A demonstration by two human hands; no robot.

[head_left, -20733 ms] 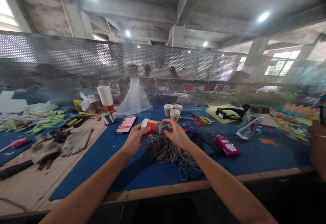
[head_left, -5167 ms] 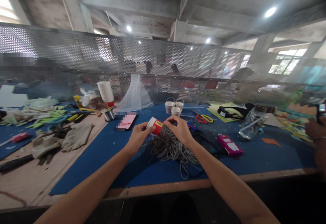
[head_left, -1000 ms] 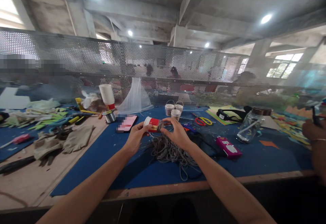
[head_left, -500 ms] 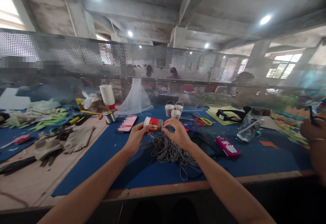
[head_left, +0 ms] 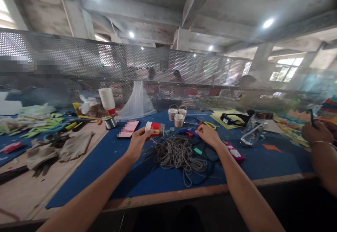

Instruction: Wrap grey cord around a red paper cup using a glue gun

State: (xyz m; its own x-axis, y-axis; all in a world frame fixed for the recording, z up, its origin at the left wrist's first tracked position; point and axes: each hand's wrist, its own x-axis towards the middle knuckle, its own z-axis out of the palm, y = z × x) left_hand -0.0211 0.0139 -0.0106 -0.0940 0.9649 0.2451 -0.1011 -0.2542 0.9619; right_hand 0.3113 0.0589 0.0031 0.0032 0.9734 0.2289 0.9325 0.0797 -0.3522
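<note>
My left hand [head_left: 140, 137] is closed around a white paper cup [head_left: 154, 128] with a red band, held on its side; grey cord covers its right end. My right hand [head_left: 207, 134] has its fingers curled at the right end of a blue glue gun [head_left: 188, 131] lying on the blue mat. Part of the gun is hidden by those fingers. Below and between the hands lies a heap of thin grey cord [head_left: 179, 154]. Behind them stand three small bucket-like cups [head_left: 179, 120] with thin handles.
A phone [head_left: 128, 129], stacked paper cups [head_left: 107, 99] and work gloves [head_left: 76, 146] lie to the left. To the right are yellow-handled scissors [head_left: 210, 125], a magenta box [head_left: 234, 151], a glass jar [head_left: 253, 130] and another person's hand [head_left: 313, 131]. A perforated metal screen [head_left: 163, 61] stands behind.
My right hand has left the cup and moved right to the glue gun. My left hand keeps hold of the cup. The view has shifted slightly right.
</note>
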